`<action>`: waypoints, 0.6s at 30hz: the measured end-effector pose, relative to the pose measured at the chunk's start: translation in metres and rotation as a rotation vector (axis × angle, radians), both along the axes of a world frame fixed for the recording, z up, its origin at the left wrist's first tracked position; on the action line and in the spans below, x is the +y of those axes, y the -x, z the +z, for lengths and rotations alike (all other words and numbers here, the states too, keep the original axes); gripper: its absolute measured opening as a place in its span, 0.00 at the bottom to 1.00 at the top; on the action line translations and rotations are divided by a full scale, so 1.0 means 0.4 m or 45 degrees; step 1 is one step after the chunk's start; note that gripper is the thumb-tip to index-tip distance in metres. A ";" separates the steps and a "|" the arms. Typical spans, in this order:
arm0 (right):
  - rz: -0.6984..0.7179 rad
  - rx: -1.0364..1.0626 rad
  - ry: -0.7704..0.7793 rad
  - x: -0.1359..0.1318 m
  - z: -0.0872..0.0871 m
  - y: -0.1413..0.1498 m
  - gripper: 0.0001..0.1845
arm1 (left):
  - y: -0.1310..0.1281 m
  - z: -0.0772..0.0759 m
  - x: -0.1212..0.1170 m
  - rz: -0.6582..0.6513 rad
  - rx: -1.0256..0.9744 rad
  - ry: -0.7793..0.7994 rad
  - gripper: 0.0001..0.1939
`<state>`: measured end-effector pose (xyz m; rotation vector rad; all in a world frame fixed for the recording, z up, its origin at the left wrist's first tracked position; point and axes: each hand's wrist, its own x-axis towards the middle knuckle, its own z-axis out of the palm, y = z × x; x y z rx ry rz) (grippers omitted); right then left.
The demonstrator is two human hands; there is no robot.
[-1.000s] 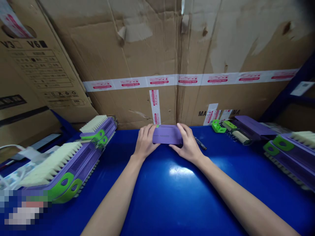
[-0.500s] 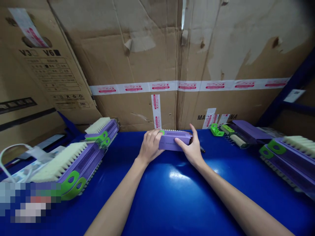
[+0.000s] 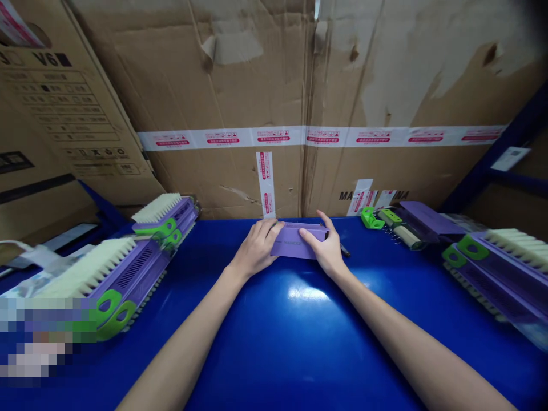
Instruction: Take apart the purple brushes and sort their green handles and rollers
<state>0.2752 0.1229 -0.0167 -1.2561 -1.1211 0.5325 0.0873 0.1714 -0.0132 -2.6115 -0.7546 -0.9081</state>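
Observation:
Both my hands hold one purple plastic block (image 3: 291, 246) at the far middle of the blue table (image 3: 299, 337). My left hand (image 3: 256, 249) wraps its left end with curled fingers. My right hand (image 3: 326, 246) grips the right end, thumb on the front face and a finger raised behind. The block's front face, with faint print on it, is turned toward me. A dark pen (image 3: 344, 250) lies on the table just right of my right hand.
Purple brushes with pale bristles and green ends are stacked at left (image 3: 128, 268) and at right (image 3: 496, 265). Loose green and purple parts (image 3: 398, 224) lie at the back right. Cardboard boxes (image 3: 274, 103) wall off the table's far edge.
The purple block has been rolled in my hands, from its slotted top showing to its front face tilted toward me. Both hands stayed at its ends.

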 end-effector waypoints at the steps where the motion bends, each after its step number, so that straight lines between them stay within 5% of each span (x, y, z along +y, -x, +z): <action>1: -0.001 -0.016 -0.006 0.001 -0.001 0.001 0.44 | 0.003 -0.001 0.001 -0.028 -0.007 -0.012 0.33; 18: 0.064 -0.070 -0.032 0.026 -0.015 0.014 0.41 | 0.012 -0.024 0.005 0.095 -0.094 -0.138 0.26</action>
